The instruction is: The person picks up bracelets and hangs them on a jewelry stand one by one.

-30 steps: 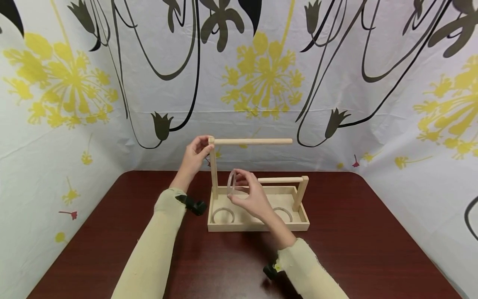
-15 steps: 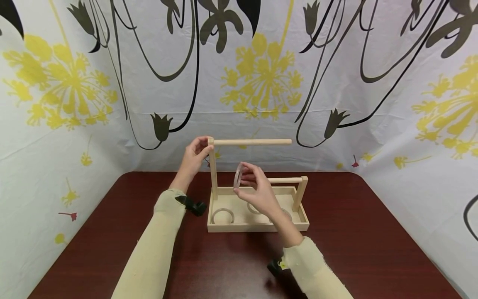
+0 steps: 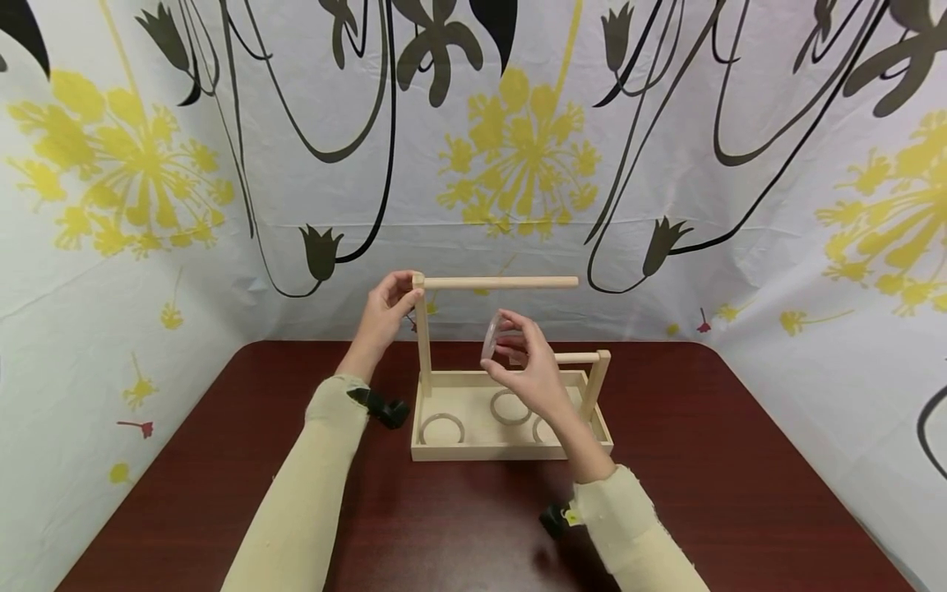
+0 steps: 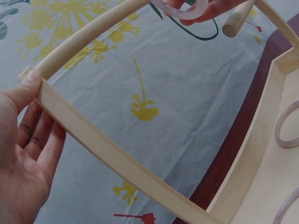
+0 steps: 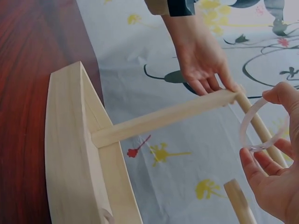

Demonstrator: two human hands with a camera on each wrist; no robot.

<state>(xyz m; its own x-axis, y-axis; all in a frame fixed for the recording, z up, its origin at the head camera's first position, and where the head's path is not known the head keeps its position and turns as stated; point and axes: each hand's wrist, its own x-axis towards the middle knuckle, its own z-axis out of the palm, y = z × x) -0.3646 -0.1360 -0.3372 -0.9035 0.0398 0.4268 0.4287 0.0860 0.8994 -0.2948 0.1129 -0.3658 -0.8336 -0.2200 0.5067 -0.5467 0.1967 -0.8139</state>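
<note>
A wooden tray [image 3: 451, 451] carries a tall post [image 3: 423, 337] with a long top dowel [image 3: 503, 282] and a short post [image 3: 596, 380] with a lower dowel [image 3: 575, 358]. My left hand [image 3: 408, 289] pinches the tall post's top, thumb on its corner [image 4: 32, 77]. My right hand [image 3: 505, 344] pinches a clear ring [image 3: 491, 335] upright above the tray, between the two dowels. In the right wrist view the ring [image 5: 257, 126] hangs beside the long dowel [image 5: 259, 126], just above the short dowel's free end [image 5: 237, 198]. Three more clear rings [image 3: 441, 427] lie flat in the tray.
The tray stands on a dark red table [image 3: 222, 477] near its far edge. A white cloth [image 3: 518, 164] printed with yellow and black flowers hangs behind and to both sides. Black wrist camera mounts [image 3: 385, 407] sit on both cream sleeves.
My right hand has lifted the ring up and to the right, from low over the tray's middle to the height of the short dowel. The left hand has stayed on the post.
</note>
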